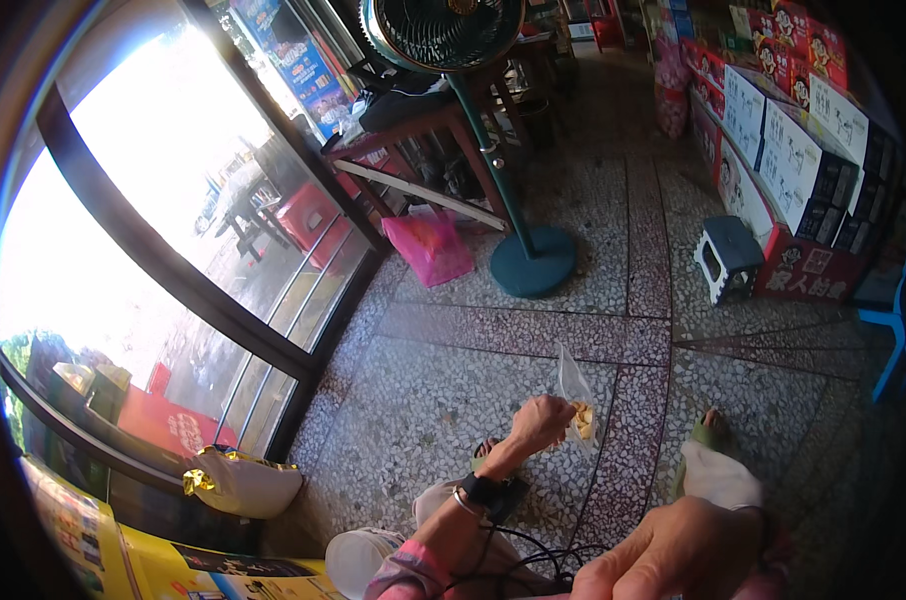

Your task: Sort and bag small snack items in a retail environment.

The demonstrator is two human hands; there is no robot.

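My left hand [541,421], with a black band and a silver bangle at its wrist, grips a small clear plastic bag [571,377]. Pale yellow food-like pieces [583,420] lie in the bag, just beyond my knuckles. The bag's upper end rises loosely above my fist, over the terrazzo floor. Close to the camera at the lower right is my right hand [670,547], apart from the bag. Its fingers are bent, their tips cut off by the bottom edge, so anything between them is hidden. Black cables [528,555] run across my lap between the two arms.
A green stand fan [533,262] and a pink plastic bag [429,249] stand ahead, beside a wooden table [415,116]. Stacked milk cartons [790,157] and a folding stool [732,244] are at right. Glass doors [198,247], a sack [247,484] and a white tub [359,562] line the left.
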